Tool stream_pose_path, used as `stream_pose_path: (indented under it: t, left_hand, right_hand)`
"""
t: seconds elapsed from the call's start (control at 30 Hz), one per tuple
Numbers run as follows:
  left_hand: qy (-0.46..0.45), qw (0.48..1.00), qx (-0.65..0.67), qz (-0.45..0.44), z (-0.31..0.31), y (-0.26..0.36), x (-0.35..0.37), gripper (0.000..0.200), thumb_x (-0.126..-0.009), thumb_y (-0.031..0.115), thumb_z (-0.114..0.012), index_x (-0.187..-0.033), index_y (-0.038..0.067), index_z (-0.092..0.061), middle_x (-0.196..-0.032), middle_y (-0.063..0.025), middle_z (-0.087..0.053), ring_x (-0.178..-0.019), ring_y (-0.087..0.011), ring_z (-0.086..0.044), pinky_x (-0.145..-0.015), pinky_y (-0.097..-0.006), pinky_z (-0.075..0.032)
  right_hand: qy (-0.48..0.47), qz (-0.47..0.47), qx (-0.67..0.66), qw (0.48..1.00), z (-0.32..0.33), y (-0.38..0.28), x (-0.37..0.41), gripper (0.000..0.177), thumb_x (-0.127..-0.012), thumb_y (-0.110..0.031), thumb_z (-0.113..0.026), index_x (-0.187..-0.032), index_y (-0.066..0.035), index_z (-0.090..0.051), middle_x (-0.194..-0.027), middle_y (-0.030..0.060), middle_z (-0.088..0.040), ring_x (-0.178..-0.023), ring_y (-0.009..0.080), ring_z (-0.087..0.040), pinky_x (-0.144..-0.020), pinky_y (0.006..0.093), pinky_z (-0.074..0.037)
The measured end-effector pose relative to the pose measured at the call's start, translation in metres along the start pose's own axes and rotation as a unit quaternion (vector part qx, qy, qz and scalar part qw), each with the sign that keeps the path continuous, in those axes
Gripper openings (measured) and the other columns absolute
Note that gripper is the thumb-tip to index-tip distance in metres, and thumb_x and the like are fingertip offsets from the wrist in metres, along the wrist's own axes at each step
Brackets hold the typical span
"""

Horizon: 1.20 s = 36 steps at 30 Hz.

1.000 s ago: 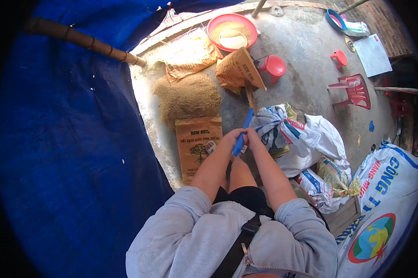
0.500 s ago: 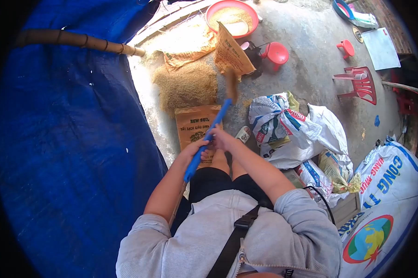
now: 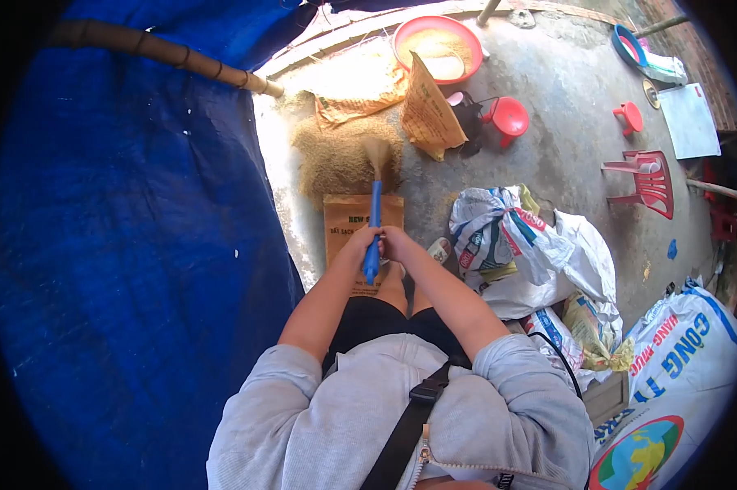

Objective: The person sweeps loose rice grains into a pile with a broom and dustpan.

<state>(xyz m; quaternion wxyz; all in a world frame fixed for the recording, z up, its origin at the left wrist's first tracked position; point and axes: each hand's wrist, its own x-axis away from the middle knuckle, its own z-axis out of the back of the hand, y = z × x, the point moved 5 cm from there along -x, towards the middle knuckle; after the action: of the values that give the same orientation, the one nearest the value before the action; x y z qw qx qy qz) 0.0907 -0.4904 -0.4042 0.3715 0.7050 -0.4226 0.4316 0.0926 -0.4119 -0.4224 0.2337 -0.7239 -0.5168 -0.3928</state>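
Observation:
Both hands are closed around the blue handle of a short broom [image 3: 376,208]. My left hand [image 3: 362,243] and my right hand [image 3: 394,242] sit side by side on the handle, whose lower end sticks out below them. The broom's straw-coloured head is smeared by motion and lies over a spread pile of grain [image 3: 336,159]. Just below the pile, a flat brown printed sack [image 3: 336,219] is on the ground, partly hidden by my forearms and the handle. Another brown sack [image 3: 430,114] stands propped up at the pile's right side.
A red basin of grain [image 3: 402,28] is at the far side. A red stool [image 3: 511,118] and a red plastic chair [image 3: 656,186] stand to the right. White sacks [image 3: 540,257] are heaped near my right arm. A blue tarp [image 3: 148,245] hangs along the left.
The broom has swung left, from beside the propped sack to over the grain pile, and its handle is now nearly upright in view. My hands moved slightly right as the view shifted.

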Motion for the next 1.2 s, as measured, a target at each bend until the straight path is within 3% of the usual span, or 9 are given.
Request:
stream_pose_path:
  t: [0.17,0.37,0.5,0.67,0.73,0.87,1.0,1.07,1.2]
  left_hand:
    - [-0.086,0.992,-0.066,0.058,-0.029,-0.007,0.067,0.015,-0.087,0.016,-0.050,-0.099,0.022,-0.042,-0.054,-0.0007,-0.041,-0.041,-0.0096,-0.043,-0.033,-0.0229,-0.037]
    - [-0.145,0.972,-0.009,0.185,-0.090,-0.068,-0.043,0.009,-0.086,0.015,-0.052,-0.083,0.007,-0.048,-0.053,-0.0038,-0.047,-0.041,-0.0108,-0.047,-0.035,-0.0232,-0.040]
    - [-0.112,0.989,0.051,0.082,-0.074,-0.061,-0.082,0.015,-0.084,0.014,-0.053,-0.075,0.004,-0.047,-0.052,-0.0047,-0.049,-0.039,-0.0134,-0.048,-0.037,-0.0244,-0.044]
    - [-0.008,0.996,0.077,-0.044,-0.081,0.023,0.017,0.011,-0.084,0.014,-0.051,-0.086,0.005,-0.047,-0.059,-0.0065,-0.052,-0.046,-0.0157,-0.052,-0.041,-0.0264,-0.047]
    - [0.032,0.994,0.033,-0.101,-0.099,0.051,0.067,0.014,-0.084,0.014,-0.051,-0.093,0.005,-0.048,-0.064,-0.0076,-0.054,-0.051,-0.0167,-0.055,-0.043,-0.0273,-0.048]
    - [-0.135,0.977,-0.048,-0.156,-0.164,0.090,0.155,0.031,-0.089,0.035,-0.048,-0.095,0.005,-0.053,-0.074,-0.0075,-0.056,-0.057,-0.0154,-0.056,-0.046,-0.0252,-0.048]
    - [-0.103,0.956,-0.183,-0.207,-0.256,0.101,0.253,0.044,-0.091,0.045,-0.040,-0.102,0.005,-0.054,-0.078,-0.0062,-0.059,-0.062,-0.0149,-0.056,-0.053,-0.0243,-0.048]
    - [-0.119,0.851,-0.337,-0.383,-0.301,0.120,0.283,0.048,-0.093,0.046,-0.033,-0.110,0.006,-0.053,-0.087,-0.0055,-0.060,-0.074,-0.0141,-0.057,-0.060,-0.0248,-0.047]
    - [-0.244,0.727,-0.440,-0.466,-0.381,0.140,0.305,0.040,-0.091,0.031,-0.048,-0.122,0.006,-0.047,-0.093,-0.0051,-0.057,-0.080,-0.0140,-0.056,-0.063,-0.0274,-0.048]
  right_hand:
    - [0.041,0.015,0.029,0.999,-0.011,0.018,0.041,0.023,-0.089,-0.030,-0.039,-0.088,-0.010,-0.048,-0.085,0.0113,-0.052,-0.071,0.0195,-0.055,-0.045,0.0307,-0.046]
    - [0.239,0.048,-0.014,0.970,0.107,-0.014,0.045,0.022,-0.089,-0.031,-0.042,-0.087,-0.009,-0.046,-0.058,0.0037,-0.046,-0.040,0.0146,-0.043,-0.032,0.0250,-0.038]
    - [0.175,0.064,0.015,0.982,0.119,-0.035,0.012,0.016,-0.087,-0.023,-0.042,-0.082,-0.007,-0.044,-0.050,0.0008,-0.042,-0.030,0.0113,-0.035,-0.026,0.0217,-0.032]
    - [-0.102,0.060,0.038,0.992,-0.010,-0.058,0.041,0.015,-0.084,-0.022,-0.047,-0.093,-0.011,-0.051,-0.053,0.0019,-0.045,-0.037,0.0114,-0.044,-0.028,0.0247,-0.040]
    - [-0.093,0.089,0.014,0.992,-0.054,-0.071,0.088,0.019,-0.085,-0.022,-0.045,-0.100,-0.012,-0.050,-0.058,0.0027,-0.048,-0.042,0.0132,-0.047,-0.034,0.0269,-0.044]
    - [-0.155,0.149,0.035,0.976,-0.083,-0.111,0.179,0.027,-0.088,-0.022,-0.039,-0.111,-0.012,-0.048,-0.080,0.0062,-0.054,-0.061,0.0189,-0.055,-0.047,0.0324,-0.051]
    - [-0.194,0.255,-0.018,0.947,-0.101,-0.143,0.283,0.027,-0.089,-0.021,-0.035,-0.109,-0.008,-0.048,-0.090,0.0100,-0.056,-0.075,0.0214,-0.058,-0.059,0.0324,-0.051]
    - [-0.129,0.300,-0.071,0.942,-0.110,-0.152,0.343,0.028,-0.088,-0.023,-0.036,-0.107,-0.008,-0.050,-0.094,0.0098,-0.058,-0.080,0.0212,-0.059,-0.070,0.0338,-0.049]
    - [-0.176,0.374,-0.075,0.907,-0.090,-0.184,0.386,0.035,-0.089,-0.032,-0.034,-0.103,-0.007,-0.054,-0.101,0.0089,-0.059,-0.088,0.0222,-0.059,-0.079,0.0345,-0.045]
